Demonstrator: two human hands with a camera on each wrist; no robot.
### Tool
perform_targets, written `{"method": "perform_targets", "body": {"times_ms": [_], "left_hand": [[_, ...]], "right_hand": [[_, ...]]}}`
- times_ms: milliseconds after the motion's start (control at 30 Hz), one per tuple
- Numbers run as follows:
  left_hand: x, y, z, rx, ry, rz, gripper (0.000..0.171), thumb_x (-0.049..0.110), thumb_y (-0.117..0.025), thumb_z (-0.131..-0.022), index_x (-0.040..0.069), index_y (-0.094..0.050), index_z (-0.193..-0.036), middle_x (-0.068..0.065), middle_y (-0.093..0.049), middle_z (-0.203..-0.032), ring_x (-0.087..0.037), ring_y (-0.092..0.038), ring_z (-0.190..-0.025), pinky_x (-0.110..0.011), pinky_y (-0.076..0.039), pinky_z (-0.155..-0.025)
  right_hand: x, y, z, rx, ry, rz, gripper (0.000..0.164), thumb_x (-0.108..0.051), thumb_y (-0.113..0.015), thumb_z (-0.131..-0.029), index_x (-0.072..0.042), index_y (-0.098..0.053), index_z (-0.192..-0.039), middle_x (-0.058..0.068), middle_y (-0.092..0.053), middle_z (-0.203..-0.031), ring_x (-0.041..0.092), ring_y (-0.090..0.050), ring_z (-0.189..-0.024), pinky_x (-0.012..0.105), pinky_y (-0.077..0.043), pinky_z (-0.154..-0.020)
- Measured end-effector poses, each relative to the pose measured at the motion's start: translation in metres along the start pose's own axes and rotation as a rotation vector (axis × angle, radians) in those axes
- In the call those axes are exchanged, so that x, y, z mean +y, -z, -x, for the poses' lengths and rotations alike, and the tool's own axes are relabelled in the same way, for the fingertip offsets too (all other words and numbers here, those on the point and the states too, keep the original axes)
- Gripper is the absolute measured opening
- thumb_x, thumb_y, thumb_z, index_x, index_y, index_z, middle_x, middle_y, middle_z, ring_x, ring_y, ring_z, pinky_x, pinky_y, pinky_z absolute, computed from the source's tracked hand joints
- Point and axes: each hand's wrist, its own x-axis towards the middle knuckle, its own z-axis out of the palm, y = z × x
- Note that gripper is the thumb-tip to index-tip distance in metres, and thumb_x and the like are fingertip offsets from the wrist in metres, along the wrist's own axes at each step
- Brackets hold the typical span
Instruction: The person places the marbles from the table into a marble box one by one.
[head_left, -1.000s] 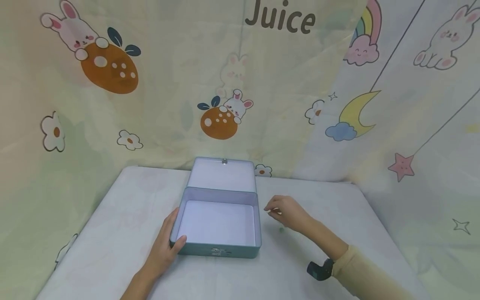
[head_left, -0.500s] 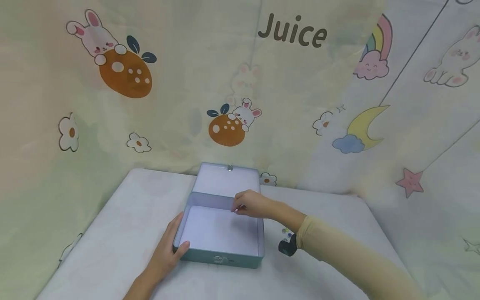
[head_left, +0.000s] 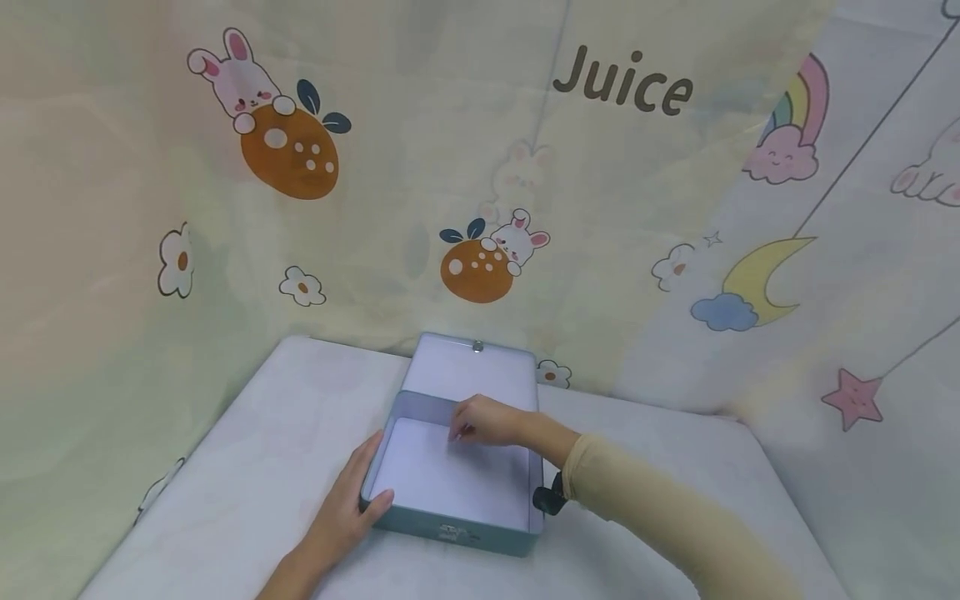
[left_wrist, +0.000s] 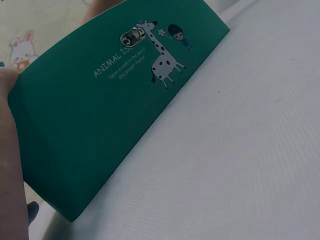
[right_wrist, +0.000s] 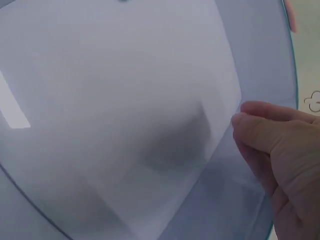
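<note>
**So, right hand's over the box now**

Watching the feed from my end: a second ago the right hand (head_left: pixel 483 419) was out over the surface (head_left: pixel 318 392) to the right of the open box (head_left: pixel 412 522). Now it's across the rim and above the box floor, further left than half a second back. My read is that the work has moved from the bits beside the box to the inside of it. Those small coloured bits don't show to me any more; the sleeve (head_left: pixel 645 500) is across that area.

Fingertips on that hand are bunched with the thumb, but I honestly can't tell if anything's pinched in there. The left hand (head_left: pixel 345 500) grips the box's left side, thumb round the front corner. The box sits mid-surface, its lid (head_left: pixel 472 371) folded back toward the backdrop (head_left: pixel 375 150).

For the label nerds: left wrist cam shows the green front printed "ANIMAL IS…", with the latch (left_wrist: pixel 132 37) hiding the rest. Smaller lines underneath: "Takes a walk in the zoo", last word unclear, then "the proper matter", next to a giraffe print (left_wrist: pixel 162 62). The backdrop says "Juice". No brand I can make out.
</note>
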Motion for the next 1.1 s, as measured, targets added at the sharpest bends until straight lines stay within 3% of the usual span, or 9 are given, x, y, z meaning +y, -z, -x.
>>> {"method": "perform_targets", "body": {"times_ms": [333, 733, 933, 1100], "left_hand": [[-0.001, -0.004, -0.004, 0.027, -0.065, 0.015, 0.079, 0.02, -0.062, -0.082, 0.009, -0.025, -0.151, -0.011, -0.036, -0.15, -0.039, -0.038, -0.133, -0.003, -0.009, -0.108], [-0.004, -0.004, -0.001, 0.015, -0.044, -0.01, 0.081, 0.018, -0.064, -0.081, 0.01, -0.024, -0.151, -0.01, -0.035, -0.151, -0.027, -0.036, -0.137, -0.003, -0.009, -0.107], [0.0, -0.002, 0.0, 0.0, -0.026, 0.0, 0.081, 0.017, -0.064, -0.081, 0.011, -0.023, -0.151, -0.009, -0.034, -0.151, -0.032, -0.036, -0.136, -0.004, -0.009, -0.107], [0.002, 0.0, 0.0, -0.001, -0.026, 0.002, 0.08, 0.017, -0.063, -0.082, 0.01, -0.023, -0.151, -0.011, -0.033, -0.151, -0.034, -0.035, -0.136, -0.004, -0.008, -0.107]], "right_hand": [[0.001, -0.011, -0.007, -0.016, 0.003, 0.054, 0.015, -0.01, -0.07, -0.084, -0.016, -0.074, -0.097, -0.006, -0.069, -0.098, 0.001, -0.062, -0.092, 0.007, -0.046, -0.079], [0.002, -0.027, -0.02, -0.048, 0.017, 0.143, 0.015, -0.016, -0.07, -0.084, -0.022, -0.073, -0.097, -0.011, -0.069, -0.097, -0.002, -0.061, -0.093, 0.006, -0.045, -0.081], [-0.002, -0.026, -0.019, -0.057, 0.014, 0.149, 0.016, -0.016, -0.069, -0.085, -0.022, -0.074, -0.099, -0.011, -0.068, -0.099, -0.002, -0.061, -0.095, 0.006, -0.045, -0.082], [-0.01, -0.009, -0.011, -0.03, 0.031, 0.11, 0.02, -0.015, -0.069, -0.086, -0.018, -0.073, -0.105, -0.008, -0.069, -0.105, 0.001, -0.062, -0.096, 0.007, -0.046, -0.081]]}}
